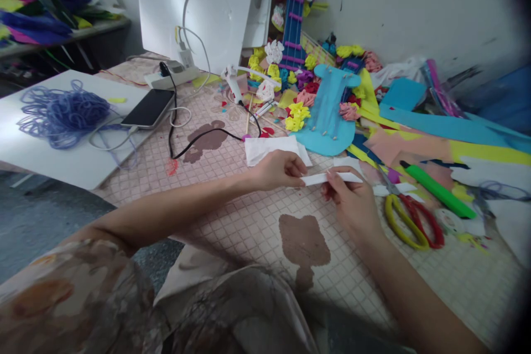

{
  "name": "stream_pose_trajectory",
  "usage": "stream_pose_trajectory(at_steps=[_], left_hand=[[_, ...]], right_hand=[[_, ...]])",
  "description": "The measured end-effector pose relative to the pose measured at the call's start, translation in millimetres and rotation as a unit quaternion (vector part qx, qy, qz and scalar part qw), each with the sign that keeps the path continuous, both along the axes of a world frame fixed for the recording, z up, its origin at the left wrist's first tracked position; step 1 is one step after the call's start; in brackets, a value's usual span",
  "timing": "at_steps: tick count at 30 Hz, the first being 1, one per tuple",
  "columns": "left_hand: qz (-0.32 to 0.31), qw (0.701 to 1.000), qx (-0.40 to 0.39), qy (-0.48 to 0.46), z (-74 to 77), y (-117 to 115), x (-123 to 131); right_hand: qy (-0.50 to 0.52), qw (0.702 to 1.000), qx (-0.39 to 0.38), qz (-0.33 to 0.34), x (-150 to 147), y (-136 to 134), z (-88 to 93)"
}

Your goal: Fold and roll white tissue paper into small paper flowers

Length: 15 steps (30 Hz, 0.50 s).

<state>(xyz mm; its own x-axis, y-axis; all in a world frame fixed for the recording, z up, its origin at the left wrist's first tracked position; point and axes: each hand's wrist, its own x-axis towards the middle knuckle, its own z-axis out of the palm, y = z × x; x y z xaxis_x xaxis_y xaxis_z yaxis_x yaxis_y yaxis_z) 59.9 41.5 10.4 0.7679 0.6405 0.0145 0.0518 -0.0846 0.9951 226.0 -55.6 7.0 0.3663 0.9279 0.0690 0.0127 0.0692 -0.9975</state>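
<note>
A person's left hand (280, 170) and right hand (354, 199) are pinching a narrow white strip (316, 179), which uneven pulling could crease or tear

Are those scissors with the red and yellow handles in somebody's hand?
No, the scissors lie on the table, while the left hand and right hand hold a white paper strip.
</note>
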Motion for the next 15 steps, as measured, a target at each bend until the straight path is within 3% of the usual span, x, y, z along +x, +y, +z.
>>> stream_pose_trajectory(at_steps=[7,11,15], left_hand=[[-0.055,0.996,-0.060,0.033,7.3,13,-9],[-0.087,0.996,-0.011,0.033,18.2,12,-8],[-0.082,0.992,0.090,0.038,21.6,2,5]], right_hand=[[-0.040,0.996,0.060,-0.050,3,-1,4.0],[-0.051,0.996,0.052,-0.042,-1,-1,4.0],[-0.084,0.995,0.046,-0.019,-6,-2,0.9]])
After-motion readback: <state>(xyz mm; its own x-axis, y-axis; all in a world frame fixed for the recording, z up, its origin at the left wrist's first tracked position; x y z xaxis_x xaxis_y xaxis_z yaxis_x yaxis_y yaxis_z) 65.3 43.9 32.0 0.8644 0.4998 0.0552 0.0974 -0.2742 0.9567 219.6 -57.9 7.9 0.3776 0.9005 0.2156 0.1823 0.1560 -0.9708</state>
